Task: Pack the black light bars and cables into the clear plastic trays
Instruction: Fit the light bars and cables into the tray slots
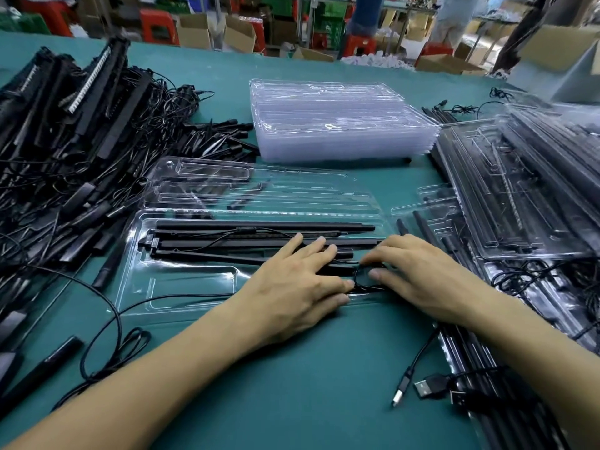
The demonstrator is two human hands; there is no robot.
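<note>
A clear plastic tray (181, 287) lies open on the green table in front of me, its lid half (259, 190) folded back. Several black light bars (227, 243) lie side by side in the tray's slots. My left hand (298, 287) lies flat on the bars' right ends, fingers straight. My right hand (418, 277) is beside it, thumb and fingertips touching a small loop of black cable (363, 280) at the tray's right end. A thin cable (181, 297) trails from the tray toward the left.
A big heap of loose bars and tangled cables (81, 141) fills the left. Empty clear trays (341, 125) are stacked at the back centre. Packed trays (526, 196) pile up on the right. USB plugs (425, 388) lie near my right forearm. Cartons and stools stand beyond the table.
</note>
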